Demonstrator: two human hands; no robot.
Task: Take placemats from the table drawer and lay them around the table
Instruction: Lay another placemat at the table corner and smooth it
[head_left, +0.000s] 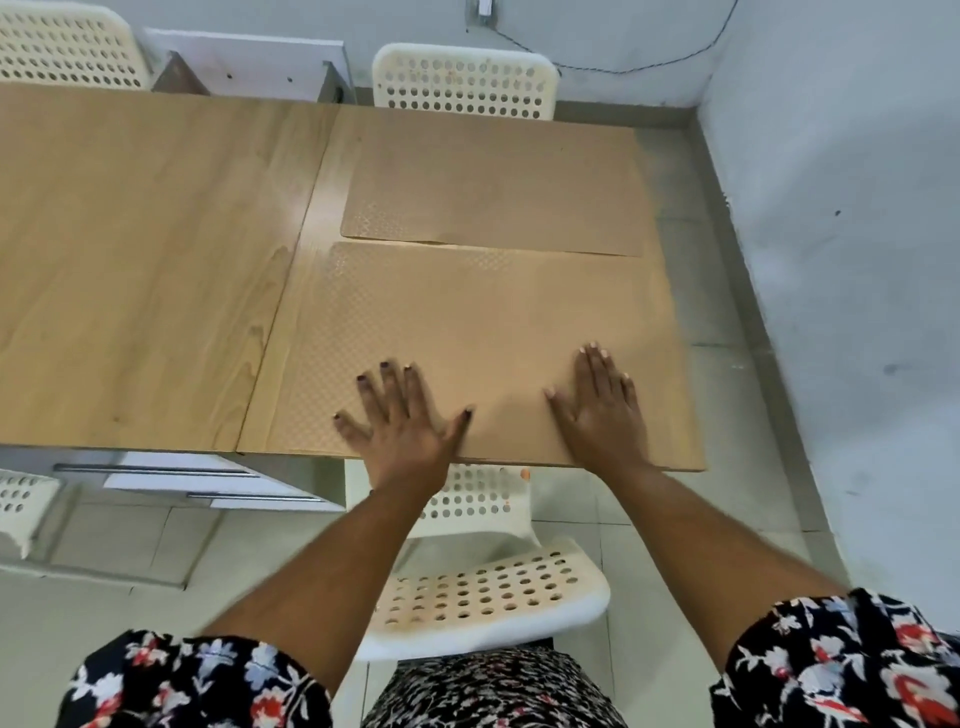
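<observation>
- At far left, a cream perforated plastic chair stands behind the light wood-grain table, and part of another such chair shows at the near edge.
- Under the table's near edge, white drawers with thin metal bar handles stand pulled out.
- The left hand lies flat, palm down, fingers spread wide, gripping nothing; it presses the near tan rectangular textured placemat at its near edge.
- That mat lies on the right end of the table, its near edge along the table edge.
- The right hand is likewise flat and open on the same mat, fingers closer together.
- A second tan placemat lies just beyond, its near edge overlapping the first slightly.
- Cream perforated chairs stand at the far side and the near side.
</observation>
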